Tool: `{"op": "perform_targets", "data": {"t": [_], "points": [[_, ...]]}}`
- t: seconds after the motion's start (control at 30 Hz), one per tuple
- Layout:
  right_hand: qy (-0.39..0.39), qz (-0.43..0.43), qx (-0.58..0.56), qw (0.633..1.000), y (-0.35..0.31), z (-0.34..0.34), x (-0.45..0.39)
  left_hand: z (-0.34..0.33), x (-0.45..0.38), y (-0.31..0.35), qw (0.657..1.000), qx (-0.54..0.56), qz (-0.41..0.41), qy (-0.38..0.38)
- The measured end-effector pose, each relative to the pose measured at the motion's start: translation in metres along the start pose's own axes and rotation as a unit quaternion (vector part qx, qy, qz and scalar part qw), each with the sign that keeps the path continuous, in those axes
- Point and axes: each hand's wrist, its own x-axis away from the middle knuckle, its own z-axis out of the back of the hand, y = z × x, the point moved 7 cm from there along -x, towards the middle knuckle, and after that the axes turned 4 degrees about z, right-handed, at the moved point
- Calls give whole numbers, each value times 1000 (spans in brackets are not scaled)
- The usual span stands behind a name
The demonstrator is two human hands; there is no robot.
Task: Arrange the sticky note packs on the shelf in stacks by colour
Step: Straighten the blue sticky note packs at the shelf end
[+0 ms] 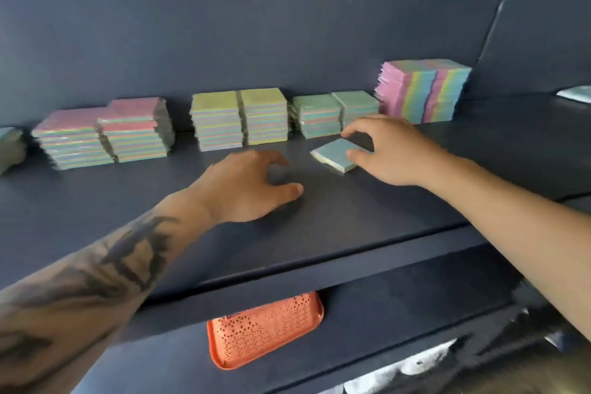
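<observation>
1. A dark blue-grey shelf is seen from above and in front; stacks of sticky note packs are lined up along its back edge.
2. Toward the left end of that edge, 2 pink-topped stacks are placed side by side and touching.
3. Near the middle, 2 yellow-topped stacks are set side by side.
4. Just to their right, 2 lower, green-topped stacks are found.
5. Further right, a taller block of packs is stood on edge, so that pink, yellow, green and blue bands are shown.
6. A single blue-green sticky note pack is laid flat on the shelf, just in front of the green-topped stacks and turned at an angle.
7. This pack is pinched by the right hand between thumb and curled fingers at its right side.
8. The left hand is held over the bare shelf left of the pack, fingers spread and loosely bent, nothing gripped.
9. On the lower shelf, an orange perforated plastic tray is partly shown under the front edge.
</observation>
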Motion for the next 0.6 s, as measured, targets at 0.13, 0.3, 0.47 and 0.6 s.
{"op": "perform_targets", "data": {"t": [0.13, 0.3, 0.47, 0.6], "points": [[-15, -35, -44, 998, 61, -6, -4, -30, -57, 50, 1000, 16, 19, -14], [-37, -4, -65, 997, 79, -27, -11, -50, -90, 66, 998, -17, 54, -7], [-19, 30, -67, 997, 78, -32, -11, -46, -89, 62, 998, 38, 50, 30], [-21, 106, -91, 990, 45, -21, -11, -22, -62, 51, 993, 78, 27, 90]]}}
